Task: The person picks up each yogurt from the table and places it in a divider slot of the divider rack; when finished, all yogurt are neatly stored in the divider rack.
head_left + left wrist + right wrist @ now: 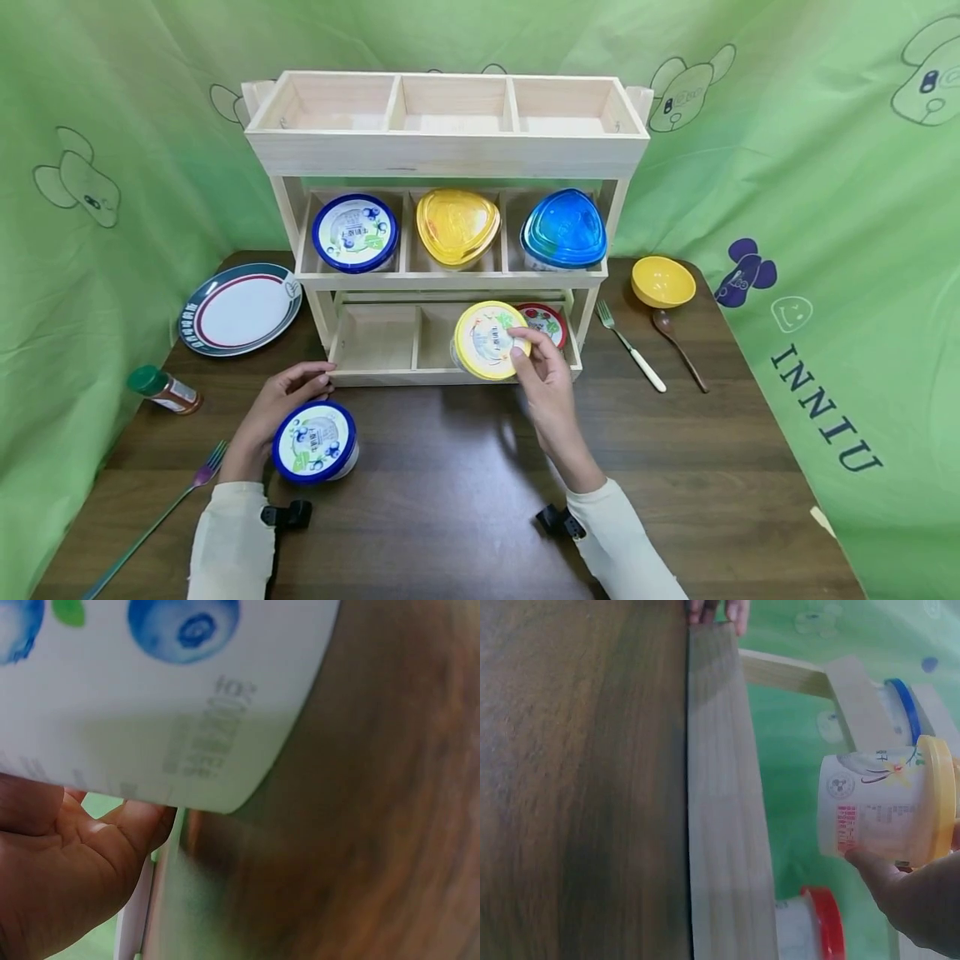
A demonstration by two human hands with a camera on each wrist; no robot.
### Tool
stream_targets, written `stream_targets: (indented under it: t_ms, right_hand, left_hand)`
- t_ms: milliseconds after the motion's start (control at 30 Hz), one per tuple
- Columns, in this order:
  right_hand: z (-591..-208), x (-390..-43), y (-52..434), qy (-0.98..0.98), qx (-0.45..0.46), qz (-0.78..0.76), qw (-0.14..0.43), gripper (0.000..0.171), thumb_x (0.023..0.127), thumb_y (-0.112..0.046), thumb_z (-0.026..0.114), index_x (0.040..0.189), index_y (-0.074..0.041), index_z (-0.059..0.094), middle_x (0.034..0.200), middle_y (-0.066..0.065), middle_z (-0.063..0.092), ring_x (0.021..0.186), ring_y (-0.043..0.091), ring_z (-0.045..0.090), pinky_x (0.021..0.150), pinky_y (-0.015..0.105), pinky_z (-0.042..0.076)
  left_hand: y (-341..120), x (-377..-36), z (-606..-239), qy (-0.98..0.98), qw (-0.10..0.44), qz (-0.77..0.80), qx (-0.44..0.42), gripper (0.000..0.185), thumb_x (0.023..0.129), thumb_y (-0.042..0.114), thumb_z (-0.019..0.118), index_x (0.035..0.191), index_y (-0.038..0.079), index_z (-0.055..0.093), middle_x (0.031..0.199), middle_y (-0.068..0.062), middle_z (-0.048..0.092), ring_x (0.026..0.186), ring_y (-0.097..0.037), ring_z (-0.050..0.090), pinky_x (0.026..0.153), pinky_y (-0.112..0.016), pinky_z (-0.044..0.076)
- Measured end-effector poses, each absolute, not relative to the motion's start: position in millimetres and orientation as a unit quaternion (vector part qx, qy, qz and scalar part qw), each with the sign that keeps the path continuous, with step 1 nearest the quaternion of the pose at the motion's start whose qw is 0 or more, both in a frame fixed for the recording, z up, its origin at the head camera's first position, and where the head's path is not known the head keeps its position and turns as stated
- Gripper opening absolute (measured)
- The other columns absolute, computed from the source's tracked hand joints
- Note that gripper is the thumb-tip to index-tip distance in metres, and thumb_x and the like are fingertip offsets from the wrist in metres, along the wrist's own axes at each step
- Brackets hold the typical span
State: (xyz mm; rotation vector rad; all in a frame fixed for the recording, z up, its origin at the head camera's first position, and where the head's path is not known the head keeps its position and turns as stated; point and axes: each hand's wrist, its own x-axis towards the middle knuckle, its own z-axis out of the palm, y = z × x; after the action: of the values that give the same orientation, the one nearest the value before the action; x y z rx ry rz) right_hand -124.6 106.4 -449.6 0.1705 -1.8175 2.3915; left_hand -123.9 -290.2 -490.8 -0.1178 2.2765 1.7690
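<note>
1. Left hand (273, 412) curled round the side of the blue-lid cup (315, 442), fingertips stretched out to touch the front edge of the wooden shelf (446, 154).
2. Blue-lid cup down on the brown table (465, 500), in front of the shelf's bottom left box, blueberry pictures on its white side in the left wrist view.
3. Right hand (547, 392) pinching the yellow-lid cup (487, 340) at its rim, thumb on the side of the cup in the right wrist view.
4. Yellow-lid cup held up in the air, tipped toward the camera, right at the front of the bottom row, by the middle box.
5. Red-lid cup (542, 322) inside the bottom right box, just behind the right hand.
6. Middle row of the shelf: another blue-lid cup (355, 232) on the left, a yellow tub (457, 226) in the middle, a blue tub (564, 229) on the right.
7. Striped plate (240, 308) left of the shelf, with a small green-cap bottle (162, 388) and a long fork (153, 521) nearer the front.
8. Yellow bowl (663, 281), a white-handled fork (631, 346) and a brown spoon (678, 337) right of the shelf.
9. Green cloth (825, 167) with cartoon drawings all around the table.
</note>
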Motion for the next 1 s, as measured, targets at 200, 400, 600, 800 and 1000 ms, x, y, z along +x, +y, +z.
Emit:
stream_targets:
  t_ms: [200,400,600,800,1000]
  right_hand:
    - [-450.8,-130.6,92.9,-0.621,0.059,0.78,0.047,0.029,0.11,0.004,0.056,0.138,0.01,0.061,0.134,0.02,0.064,0.112,0.018,0.061,0.09,0.022,0.054]
    - [-451.9,-136.7,81.7,-0.633,0.055,0.771,0.033,0.029,0.111,0.002,0.054,0.139,0.005,0.064,0.13,0.015,0.065,0.105,0.016,0.061,0.086,0.023,0.053]
    - [-456.2,-146.6,71.4,-0.646,0.062,0.76,0.032,0.03,0.11,0.001,0.055,0.139,0.002,0.065,0.127,0.012,0.064,0.1,0.016,0.058,0.082,0.026,0.049]
    - [-466.5,-156.4,64.9,-0.651,0.056,0.757,0.034,0.03,0.108,0.004,0.056,0.137,0.004,0.065,0.132,0.015,0.065,0.105,0.016,0.06,0.084,0.022,0.05]
    - [-474.9,-161.8,62.6,-0.656,0.054,0.752,0.041,0.03,0.107,0.007,0.056,0.135,0.007,0.065,0.134,0.019,0.065,0.106,0.014,0.06,0.084,0.021,0.05]
  left_hand:
    - [-290.2,-124.8,-489.7,0.785,0.125,0.606,-0.04,0.047,0.114,0.027,0.061,0.151,-0.002,0.058,0.122,0.003,0.071,0.107,-0.007,0.069,0.091,-0.022,0.057]
    - [-292.5,-124.3,-490.5,0.786,0.126,0.604,-0.04,0.047,0.114,0.026,0.061,0.151,-0.001,0.058,0.125,0.0,0.071,0.108,-0.008,0.069,0.092,-0.022,0.057]
    - [-292.4,-123.3,-490.4,0.787,0.124,0.604,-0.038,0.047,0.114,0.027,0.061,0.151,-0.002,0.058,0.125,-0.001,0.071,0.108,-0.007,0.069,0.091,-0.022,0.057]
    - [-291.4,-122.6,-491.1,0.783,0.116,0.611,-0.027,0.045,0.114,0.024,0.061,0.149,-0.004,0.058,0.125,0.001,0.07,0.107,-0.006,0.07,0.092,-0.022,0.058]
    - [-291.6,-123.7,-491.8,0.783,0.12,0.61,-0.032,0.046,0.114,0.025,0.061,0.15,-0.003,0.059,0.124,0.002,0.071,0.107,-0.006,0.069,0.091,-0.022,0.058]
